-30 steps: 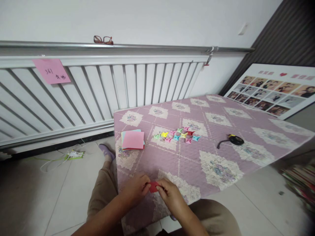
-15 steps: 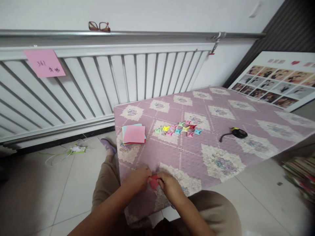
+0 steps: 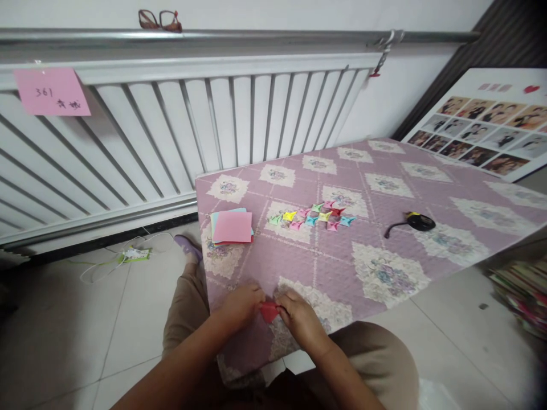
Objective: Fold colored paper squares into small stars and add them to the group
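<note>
A small red piece of folded paper (image 3: 269,312) is held between my two hands, low over the near corner of the table. My left hand (image 3: 243,303) pinches its left corner, and my right hand (image 3: 298,316) pinches the right one. The paper shows as a triangle pointing down toward me; my fingers cover its ends. Beyond my left hand lies a stack of coloured paper sheets (image 3: 233,227), pink on top. Several small folded paper shapes (image 3: 313,220) in green, yellow, pink, blue and red sit in a cluster at mid-table.
A purple floral cloth covers the table (image 3: 294,262). A black object with a short cord (image 3: 421,222) rests on the right side. Behind stands a white radiator (image 3: 239,125), with glasses (image 3: 160,21) on the pipe above. A photo board (image 3: 482,131) leans at the far right.
The red paper now shows a neater triangular outline between my fingers, with my hands still at its two ends. The view has tilted slightly downward.
</note>
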Action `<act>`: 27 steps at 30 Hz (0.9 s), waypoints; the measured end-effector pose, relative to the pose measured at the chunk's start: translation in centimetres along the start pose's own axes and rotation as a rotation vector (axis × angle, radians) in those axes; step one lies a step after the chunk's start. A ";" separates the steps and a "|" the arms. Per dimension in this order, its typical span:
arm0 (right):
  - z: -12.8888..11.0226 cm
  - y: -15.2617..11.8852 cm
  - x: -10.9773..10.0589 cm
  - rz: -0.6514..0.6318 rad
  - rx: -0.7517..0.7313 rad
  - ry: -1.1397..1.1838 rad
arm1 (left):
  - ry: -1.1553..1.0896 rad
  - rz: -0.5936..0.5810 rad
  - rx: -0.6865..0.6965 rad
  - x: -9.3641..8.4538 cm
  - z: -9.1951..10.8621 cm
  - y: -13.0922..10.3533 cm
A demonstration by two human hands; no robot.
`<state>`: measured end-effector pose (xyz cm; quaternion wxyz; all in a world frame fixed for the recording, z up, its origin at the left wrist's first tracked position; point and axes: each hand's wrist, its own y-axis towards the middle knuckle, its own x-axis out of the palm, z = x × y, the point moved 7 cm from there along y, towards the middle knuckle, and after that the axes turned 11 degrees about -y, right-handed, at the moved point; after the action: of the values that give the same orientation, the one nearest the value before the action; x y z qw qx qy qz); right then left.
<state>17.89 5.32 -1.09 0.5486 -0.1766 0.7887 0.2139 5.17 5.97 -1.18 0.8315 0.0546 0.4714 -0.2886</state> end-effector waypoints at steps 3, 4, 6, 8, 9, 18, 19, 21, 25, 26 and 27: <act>0.0 -0.3 0.2 0.012 -0.018 -0.039 | 0.026 0.003 0.002 0.3 -0.2 0.0; -0.1 -0.3 0.3 0.015 -0.025 -0.055 | 0.035 0.008 0.000 0.5 -0.3 -0.1; -0.2 -0.5 0.5 0.017 -0.049 -0.089 | 0.053 0.020 -0.002 0.7 -0.5 -0.2; -0.4 -0.6 0.7 0.015 -0.078 -0.122 | 0.069 0.033 0.008 0.8 -0.5 -0.3; -0.5 -0.7 0.8 0.014 -0.091 -0.136 | 0.077 0.038 0.019 0.8 -0.4 -0.4; -1.1 -1.1 0.5 0.023 -0.176 -0.204 | 0.161 0.044 0.112 1.0 0.0 -1.0; -1.2 -1.2 0.5 0.020 -0.186 -0.208 | 0.168 0.046 0.118 1.1 0.0 -1.2; -1.3 -1.2 0.4 0.012 -0.201 -0.214 | 0.192 0.063 0.133 1.2 0.1 -1.5; -1.4 -1.3 0.4 -0.003 -0.218 -0.226 | 0.255 0.123 0.183 1.2 0.4 -2.1; -1.4 -1.3 0.4 -0.005 -0.222 -0.228 | 0.261 0.135 0.193 1.2 0.5 -2.2; -1.4 -1.3 0.4 -0.008 -0.227 -0.231 | 0.265 0.143 0.200 1.3 0.5 -2.3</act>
<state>17.30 3.40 -1.23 0.6130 -0.2148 0.6904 0.3185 4.80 3.34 -1.54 0.7710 0.2082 0.5406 -0.2643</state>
